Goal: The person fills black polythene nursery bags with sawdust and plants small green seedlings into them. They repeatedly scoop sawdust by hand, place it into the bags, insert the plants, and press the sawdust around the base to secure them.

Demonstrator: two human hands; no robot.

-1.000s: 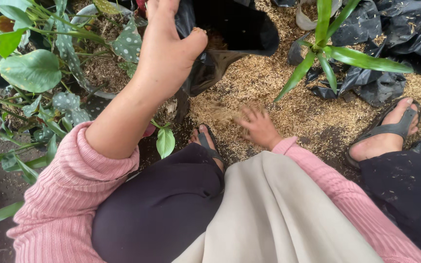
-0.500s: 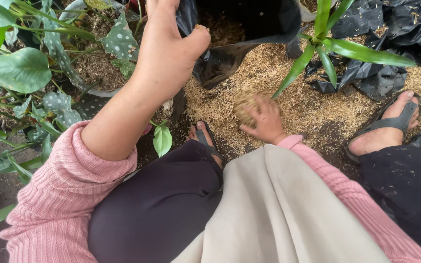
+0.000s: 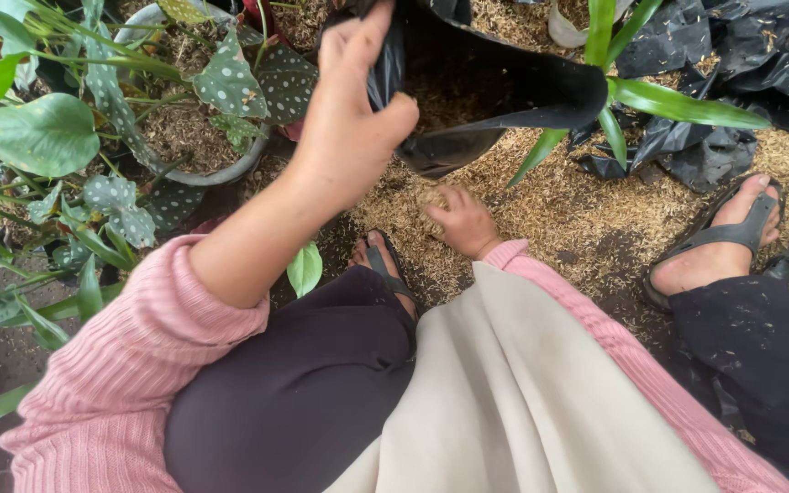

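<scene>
Plastic planting bag [image 3: 504, 91], thin and floppy, likely sags when filled; left hand [image 3: 349, 119] pinches its rim, right hand [image 3: 463, 219] below cupped closed over loose husk [image 3: 550, 210].

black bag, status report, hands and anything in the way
Left hand grips black bag rim. Right hand scoops husk mix. Green leaf overhangs bag.

Left hand [image 3: 349, 119] grips rim of black plastic bag [image 3: 495, 87], top center of frame. Right hand [image 3: 463, 219] cupped on husk pile [image 3: 559, 210], center. Spotted-leaf potted plant [image 3: 203, 100] upper left.
</scene>
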